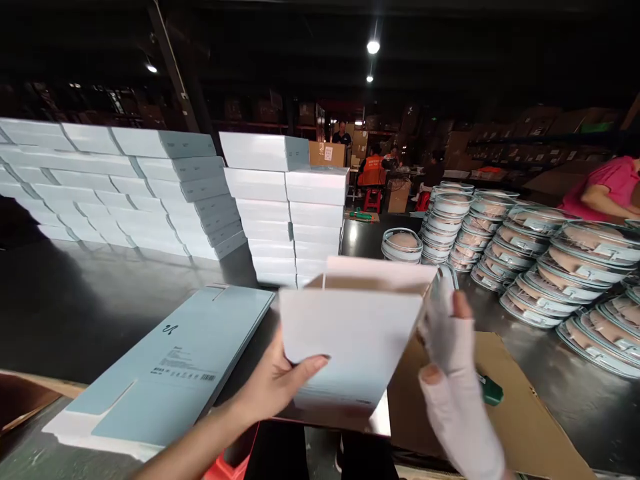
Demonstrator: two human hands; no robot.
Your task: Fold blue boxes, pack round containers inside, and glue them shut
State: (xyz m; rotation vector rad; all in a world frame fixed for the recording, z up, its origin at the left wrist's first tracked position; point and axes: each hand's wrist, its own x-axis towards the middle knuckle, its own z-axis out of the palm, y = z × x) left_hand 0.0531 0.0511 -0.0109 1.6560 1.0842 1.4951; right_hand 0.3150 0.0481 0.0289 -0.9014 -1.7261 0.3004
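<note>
My left hand (285, 377) grips the near left side of a partly open pale carton (350, 333), its thumb lying on the outer panel. The carton is tilted, and its far flap (380, 270) stands up. At the carton's right edge is my right hand (450, 347), in a white fingerless glove and blurred by motion. Its thumb is apart from its stretched fingers, and I see nothing held in it. Whether it touches the carton is unclear. Left of the carton lies a stack of flat light-blue box blanks (195, 347) with printed text.
Closed pale boxes (265, 187) are stacked at the back left. Several piles of round clear-lidded cases (535, 247) stand on the right. A cardboard sheet (510, 400) with a green tool (491, 390) lies beside my right hand. A person in pink (605, 190) is at far right.
</note>
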